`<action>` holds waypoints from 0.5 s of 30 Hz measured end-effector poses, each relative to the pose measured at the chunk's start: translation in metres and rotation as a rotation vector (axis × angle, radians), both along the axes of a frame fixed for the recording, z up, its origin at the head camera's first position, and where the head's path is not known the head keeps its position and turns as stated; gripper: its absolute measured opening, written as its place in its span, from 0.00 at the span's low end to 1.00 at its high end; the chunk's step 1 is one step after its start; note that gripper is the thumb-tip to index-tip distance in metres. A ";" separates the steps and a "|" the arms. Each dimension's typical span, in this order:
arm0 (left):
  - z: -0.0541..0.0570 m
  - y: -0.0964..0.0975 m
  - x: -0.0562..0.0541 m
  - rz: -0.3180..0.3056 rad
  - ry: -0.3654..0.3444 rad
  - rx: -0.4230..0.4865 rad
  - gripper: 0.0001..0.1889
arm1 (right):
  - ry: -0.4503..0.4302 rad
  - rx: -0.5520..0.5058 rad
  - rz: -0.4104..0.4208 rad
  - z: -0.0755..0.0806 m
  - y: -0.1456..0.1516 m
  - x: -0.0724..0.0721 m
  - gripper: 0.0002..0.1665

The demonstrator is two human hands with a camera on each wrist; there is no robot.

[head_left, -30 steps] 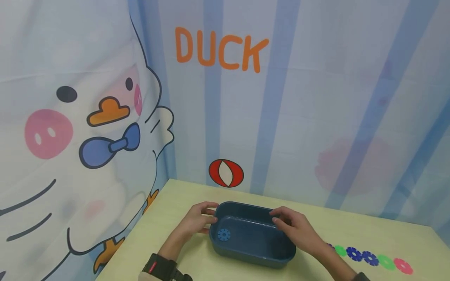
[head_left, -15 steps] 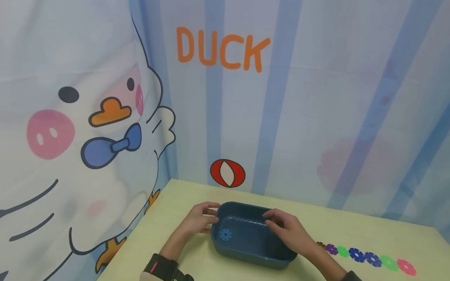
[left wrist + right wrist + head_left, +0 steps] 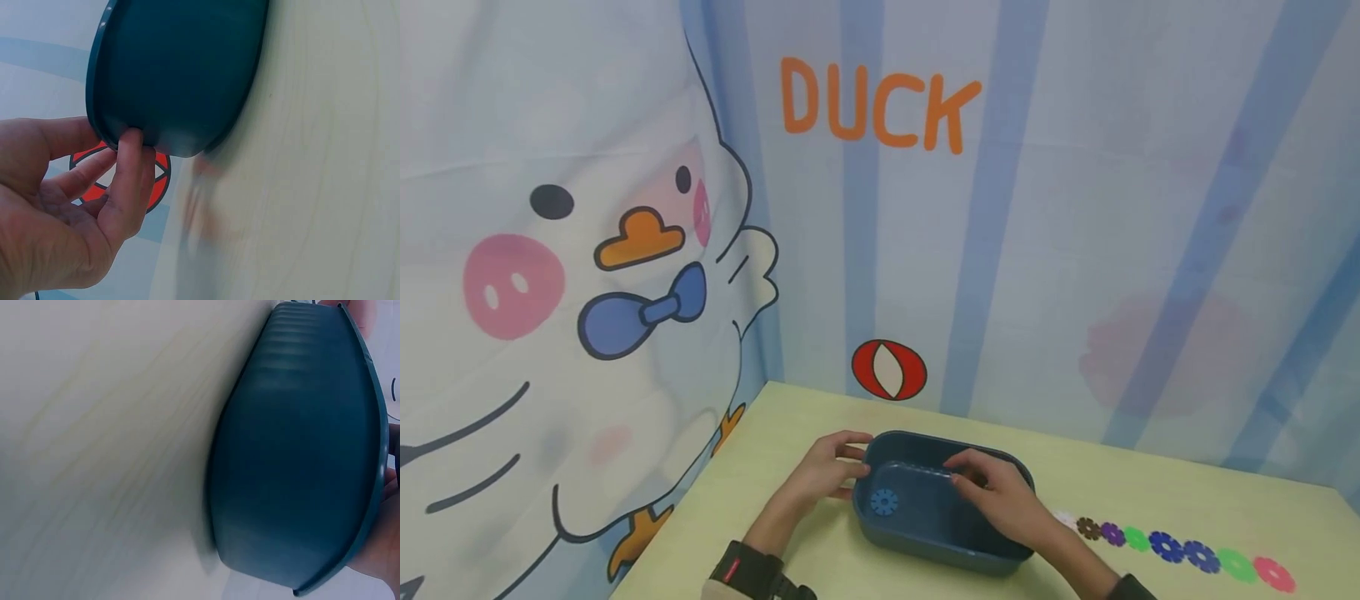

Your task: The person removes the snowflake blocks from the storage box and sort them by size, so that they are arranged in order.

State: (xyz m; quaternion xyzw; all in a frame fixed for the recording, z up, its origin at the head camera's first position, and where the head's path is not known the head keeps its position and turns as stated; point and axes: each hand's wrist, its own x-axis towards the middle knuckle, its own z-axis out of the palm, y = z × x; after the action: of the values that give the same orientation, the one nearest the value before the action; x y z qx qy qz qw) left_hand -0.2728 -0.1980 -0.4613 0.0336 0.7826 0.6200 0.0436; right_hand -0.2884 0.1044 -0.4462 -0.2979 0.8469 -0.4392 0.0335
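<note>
A dark blue oval-ended plastic bin [image 3: 925,546] stands on the table, a blue notched plastic disc [image 3: 883,502] lying at the left of its floor. My left hand [image 3: 826,473] touches the bin's left end. In the left wrist view, fingertips of the left hand [image 3: 81,200] meet the bin's outer wall [image 3: 175,75] and rim. Over the bin's right half, my right hand [image 3: 1003,504] reaches in past the rim, fingers bent and apart from the disc. No held thing shows in it. The bin wall [image 3: 294,450] hides most of this hand in the right wrist view.
A row of several coloured notched discs [image 3: 1167,547] lies right of the bin on the pale table [image 3: 820,404]. Behind the table hangs a striped cloth [image 3: 917,250]; a printed duck [image 3: 647,292] covers the left side.
My right hand has moved left, further over the bin, uncovering brown and white discs at the row's left end. My left hand stays at the bin's end. The head view shifted slightly.
</note>
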 end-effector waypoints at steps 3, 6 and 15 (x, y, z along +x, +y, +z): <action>0.000 0.001 0.001 0.000 0.008 0.000 0.26 | -0.002 0.004 0.009 -0.001 -0.003 -0.001 0.15; 0.000 0.000 0.001 0.005 0.011 -0.002 0.26 | 0.003 0.009 0.018 -0.001 -0.007 -0.002 0.16; -0.002 0.000 -0.001 0.002 0.013 0.003 0.26 | 0.018 0.013 0.052 -0.003 -0.022 -0.005 0.16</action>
State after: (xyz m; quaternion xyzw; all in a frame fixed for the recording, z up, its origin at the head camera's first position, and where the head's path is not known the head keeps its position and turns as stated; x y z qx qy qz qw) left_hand -0.2733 -0.1984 -0.4631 0.0371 0.7819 0.6212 0.0379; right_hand -0.2934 0.0827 -0.4490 -0.3236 0.8419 -0.4301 0.0391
